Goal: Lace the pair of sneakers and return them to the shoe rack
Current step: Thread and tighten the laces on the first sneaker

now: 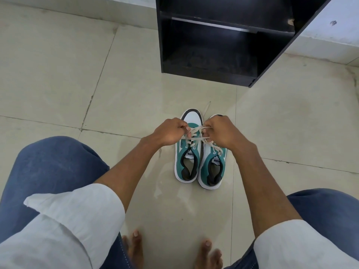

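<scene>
Two teal and white sneakers stand side by side on the tiled floor, toes pointing away from me. The left sneaker [187,164] carries a cream lace [194,135] crossing over its tongue. My left hand [171,132] is closed on one end of that lace, and my right hand [223,133] is closed on the other end, both above the front of the shoes. The right sneaker [212,167] sits partly under my right hand; a loose lace end [207,106] trails on the floor beyond the toes.
A black shoe rack [213,55] with open shelves stands on the floor just beyond the sneakers, against a white wall. My knees in blue jeans and my bare feet [136,247] frame the near floor.
</scene>
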